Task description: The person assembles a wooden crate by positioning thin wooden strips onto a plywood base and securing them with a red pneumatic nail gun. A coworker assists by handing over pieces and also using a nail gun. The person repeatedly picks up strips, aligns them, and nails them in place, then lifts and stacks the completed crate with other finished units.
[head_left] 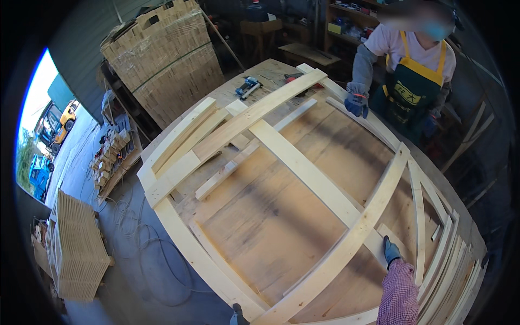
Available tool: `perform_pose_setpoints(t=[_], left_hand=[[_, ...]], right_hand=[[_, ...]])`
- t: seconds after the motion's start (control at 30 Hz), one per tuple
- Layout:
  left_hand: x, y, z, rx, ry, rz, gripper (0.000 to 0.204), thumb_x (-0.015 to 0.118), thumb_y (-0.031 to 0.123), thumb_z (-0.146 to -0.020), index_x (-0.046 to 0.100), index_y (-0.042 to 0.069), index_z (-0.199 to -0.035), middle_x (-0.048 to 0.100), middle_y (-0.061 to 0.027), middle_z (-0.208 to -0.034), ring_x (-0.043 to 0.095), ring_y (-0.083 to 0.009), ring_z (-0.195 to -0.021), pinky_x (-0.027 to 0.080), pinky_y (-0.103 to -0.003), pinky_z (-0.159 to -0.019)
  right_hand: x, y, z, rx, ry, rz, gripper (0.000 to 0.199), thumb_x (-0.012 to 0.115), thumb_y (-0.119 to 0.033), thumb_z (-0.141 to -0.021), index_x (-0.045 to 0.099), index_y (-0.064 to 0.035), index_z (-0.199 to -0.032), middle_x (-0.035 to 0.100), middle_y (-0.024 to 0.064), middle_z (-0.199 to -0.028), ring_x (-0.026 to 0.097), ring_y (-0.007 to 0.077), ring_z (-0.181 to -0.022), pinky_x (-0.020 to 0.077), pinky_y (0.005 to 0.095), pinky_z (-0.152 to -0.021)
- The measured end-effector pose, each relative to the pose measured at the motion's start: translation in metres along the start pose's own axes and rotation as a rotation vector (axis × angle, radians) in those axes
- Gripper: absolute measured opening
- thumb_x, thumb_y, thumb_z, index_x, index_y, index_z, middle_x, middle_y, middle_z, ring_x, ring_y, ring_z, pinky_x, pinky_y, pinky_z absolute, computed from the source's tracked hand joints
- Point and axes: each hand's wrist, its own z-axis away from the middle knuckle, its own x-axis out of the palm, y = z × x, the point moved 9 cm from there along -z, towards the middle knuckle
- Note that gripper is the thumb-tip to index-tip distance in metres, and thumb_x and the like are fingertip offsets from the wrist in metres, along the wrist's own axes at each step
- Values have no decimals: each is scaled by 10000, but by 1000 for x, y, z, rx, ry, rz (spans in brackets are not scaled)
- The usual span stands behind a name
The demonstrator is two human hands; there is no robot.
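My right hand [391, 251]: gloved in dark blue, on a checked sleeve, pressed flat near the joint where the long cross board [311, 176] meets the diagonal board [346, 244] — fingers laid together, wrapped around nothing.
My left hand [236, 314]: only a dark glove tip shows at the lower edge beside the frame's near rail [200, 260]; I cannot tell how far it is open or whether it holds anything.
Cross board, position: it lies on the worktable [281, 227], its near end under my right fingertips, its far end up against the top board [254, 114].
Cross board, axis: long axis runs from upper left to lower right, lying flat.
Diagonal board, axis: runs from lower left, near the table's edge, up to the right — it crosses the cross board just left of my right hand.
Count, hands: two of mine; one of the other person's [356, 103], in a blue glove, resting on the far rail.
Count, people: one other, in a green apron, standing across the table.
Count, tools: one blue nail gun [248, 86] on the far end of the table, well apart from my hands.
Count, stacks: two banded stacks of wooden slats, one behind the table [168, 59] and one on the floor at left [78, 249].
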Motion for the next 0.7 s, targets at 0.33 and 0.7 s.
perform_pose_setpoints(t=[0.33, 0.7], left_hand=[[-21, 1, 28, 14, -96, 158, 697, 483, 680, -856, 512, 100, -1240, 612, -109, -1113, 573, -304, -963, 474, -456, -855], [-82, -7, 103, 158, -279, 377, 624, 488, 647, -878, 540, 102, -1178, 626, -89, -1018, 584, -262, -866, 489, -428, -801]], right_hand=[[-11, 13, 13, -64, -54, -375, 919, 310, -708, -890, 499, 106, -1273, 542, 247, -1294, 535, 352, -1181, 394, 385, -1013], [-97, -46, 107, -362, 131, -412, 778, 399, -616, -922, 492, 47, -1317, 579, 182, -1262, 573, 291, -1112, 437, 367, -956]])
